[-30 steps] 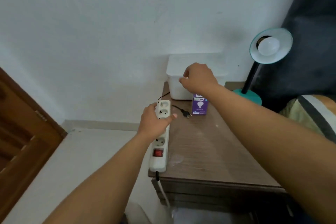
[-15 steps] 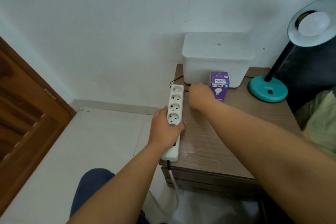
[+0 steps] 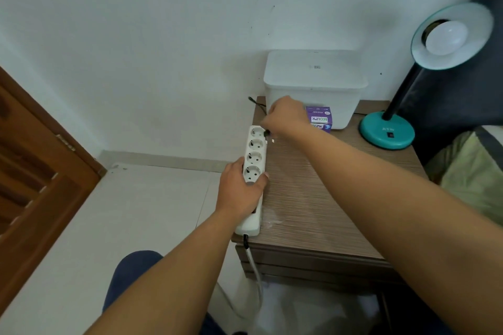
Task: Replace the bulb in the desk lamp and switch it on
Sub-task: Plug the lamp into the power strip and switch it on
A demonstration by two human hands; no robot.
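Observation:
A teal desk lamp (image 3: 388, 132) stands at the table's back right, its shade turned toward me with a white bulb (image 3: 446, 37) in it, unlit. A white power strip (image 3: 254, 156) lies along the table's left edge. My left hand (image 3: 241, 189) grips the strip around its middle. My right hand (image 3: 285, 117) holds the lamp's black plug (image 3: 266, 133) just above the strip's far socket, its black cord (image 3: 257, 105) trailing back. A purple bulb box (image 3: 319, 119) stands partly hidden behind my right hand.
A white lidded plastic box (image 3: 315, 81) sits against the wall at the back of the wooden bedside table (image 3: 313, 198). A brown door (image 3: 35, 171) is at the left, bedding (image 3: 473, 171) at the right, white floor below.
My right hand came down from the white box, picked up the black plug from the table and brought it over the strip's far socket. My left hand slid lower on the strip.

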